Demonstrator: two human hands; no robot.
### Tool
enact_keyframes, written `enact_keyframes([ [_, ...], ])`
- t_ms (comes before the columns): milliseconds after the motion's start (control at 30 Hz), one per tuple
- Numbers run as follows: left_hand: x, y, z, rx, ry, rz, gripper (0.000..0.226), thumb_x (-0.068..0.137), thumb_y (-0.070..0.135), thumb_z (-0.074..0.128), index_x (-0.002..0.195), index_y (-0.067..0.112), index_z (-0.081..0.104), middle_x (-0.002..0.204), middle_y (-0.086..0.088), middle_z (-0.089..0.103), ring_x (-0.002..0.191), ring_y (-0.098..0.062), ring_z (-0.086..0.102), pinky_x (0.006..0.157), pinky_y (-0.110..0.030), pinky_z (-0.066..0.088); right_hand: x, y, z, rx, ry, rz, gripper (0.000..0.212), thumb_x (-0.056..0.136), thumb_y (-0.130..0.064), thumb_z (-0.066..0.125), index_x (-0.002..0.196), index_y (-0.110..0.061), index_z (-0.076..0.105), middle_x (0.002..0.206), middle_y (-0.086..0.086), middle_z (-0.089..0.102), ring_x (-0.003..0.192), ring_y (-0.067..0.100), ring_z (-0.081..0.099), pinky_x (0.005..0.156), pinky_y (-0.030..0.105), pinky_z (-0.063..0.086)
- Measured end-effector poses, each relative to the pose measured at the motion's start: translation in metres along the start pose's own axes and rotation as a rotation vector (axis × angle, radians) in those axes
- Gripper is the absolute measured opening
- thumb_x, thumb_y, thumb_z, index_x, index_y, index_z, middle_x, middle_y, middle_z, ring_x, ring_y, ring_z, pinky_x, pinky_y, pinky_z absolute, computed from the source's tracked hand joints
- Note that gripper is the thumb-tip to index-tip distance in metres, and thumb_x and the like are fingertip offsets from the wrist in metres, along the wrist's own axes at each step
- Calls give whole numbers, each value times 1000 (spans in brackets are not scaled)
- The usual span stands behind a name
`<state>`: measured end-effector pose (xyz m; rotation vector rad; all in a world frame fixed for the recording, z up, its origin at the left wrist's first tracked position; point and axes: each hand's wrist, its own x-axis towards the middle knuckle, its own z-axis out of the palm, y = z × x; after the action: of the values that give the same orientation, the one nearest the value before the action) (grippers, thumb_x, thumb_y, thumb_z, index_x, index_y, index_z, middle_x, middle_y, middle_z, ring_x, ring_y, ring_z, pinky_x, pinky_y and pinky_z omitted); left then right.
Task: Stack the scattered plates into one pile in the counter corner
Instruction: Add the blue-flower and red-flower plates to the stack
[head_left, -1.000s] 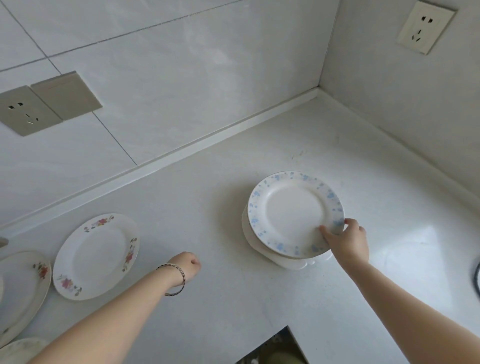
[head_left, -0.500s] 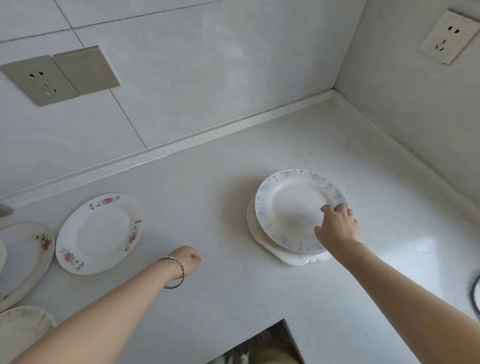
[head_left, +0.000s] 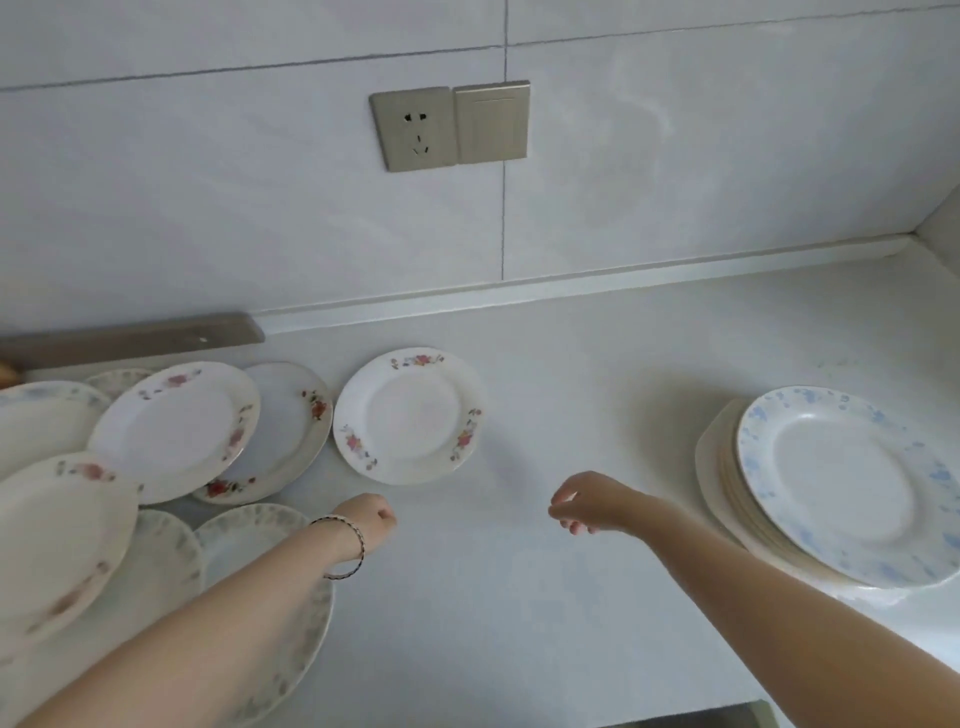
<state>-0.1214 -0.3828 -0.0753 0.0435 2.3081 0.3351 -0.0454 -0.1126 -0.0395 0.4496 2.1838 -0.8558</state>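
A pile of plates (head_left: 722, 467) stands at the right of the white counter, topped by a blue-flecked plate (head_left: 847, 483). A lone plate with red flowers on its rim (head_left: 408, 415) lies flat left of centre. Further left, several flowered and grey-patterned plates (head_left: 176, 428) overlap each other. My left hand (head_left: 371, 519), with a bracelet on the wrist, is a closed fist just below the lone plate and holds nothing. My right hand (head_left: 589, 501) hovers over bare counter between the lone plate and the pile, its fingers loosely apart and empty.
The tiled wall carries a socket and switch plate (head_left: 449, 127) above the counter. A raised backsplash strip (head_left: 571, 288) runs along the wall to the corner at far right. A grey flat bar (head_left: 130, 338) lies by the wall at left. The counter's front edge shows at bottom right.
My right hand has let go of the blue-flecked plate on the pile and moved left. The view has swung left, bringing the scattered plates in. My left fist has barely moved.
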Motion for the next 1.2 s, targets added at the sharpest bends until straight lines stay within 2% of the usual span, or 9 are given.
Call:
enact_keyframes([
  [133,7,-64,-28,-97,28,-55,21,91,16,40,71,15,47,78,-3,55,74,-20,52,68,-24,40,37,-54,35,244,-93,124,19,90,-17,47,101,-7,58,79,1,61,70,14,59,62,19,46],
  [267,21,-110,-52,-104,17,-77,18,89,18,38,76,15,50,82,-6,57,74,-20,51,69,-26,40,70,-92,64,777,-35,291,13,88,-20,59,90,-8,57,78,3,58,67,15,56,66,25,47],
  [367,32,-128,-62,-125,12,-68,18,91,19,40,79,16,54,83,-6,59,77,-21,53,76,-30,46,88,-116,76,1179,98,340,17,89,-13,60,103,-6,55,83,6,59,74,19,60,65,26,50],
  [467,43,-137,-65,-157,-7,-50,17,90,18,40,81,15,55,84,-8,59,76,-20,52,74,-28,43,98,-133,82,1404,194,388,36,87,-5,62,122,-1,52,109,13,62,105,32,62,82,31,51],
  [533,49,-140,-66,-166,-35,-45,18,89,17,39,77,14,52,81,-9,57,73,-20,49,70,-28,40,98,-137,83,1458,208,409,40,88,-1,60,126,4,50,122,17,60,115,33,59,90,36,50],
  [633,56,-139,-69,-208,-46,-41,25,91,16,39,67,16,48,75,-6,58,72,-21,50,69,-27,39,98,-137,81,1516,210,356,35,90,4,54,125,6,49,103,17,64,93,31,63,88,41,49],
  [833,58,-126,-70,-209,-31,-37,25,88,22,42,65,19,52,92,-17,70,85,-29,66,90,-42,54,82,-125,57,1380,314,228,17,87,6,56,101,-3,55,80,12,62,70,22,62,52,26,58],
  [1000,43,-93,-56,-148,-23,-13,24,92,19,40,70,16,49,80,-7,59,74,-21,56,74,-30,48,55,-82,34,1271,380,135,15,85,5,59,86,-10,59,78,8,65,66,19,63,54,22,56],
  [1200,27,-33,-22,-128,-11,18,25,92,17,43,68,18,49,85,-9,59,80,-23,55,89,-35,51,6,0,1,1239,450,71,20,83,3,59,79,-15,64,57,-2,70,48,10,66,51,19,55],
])
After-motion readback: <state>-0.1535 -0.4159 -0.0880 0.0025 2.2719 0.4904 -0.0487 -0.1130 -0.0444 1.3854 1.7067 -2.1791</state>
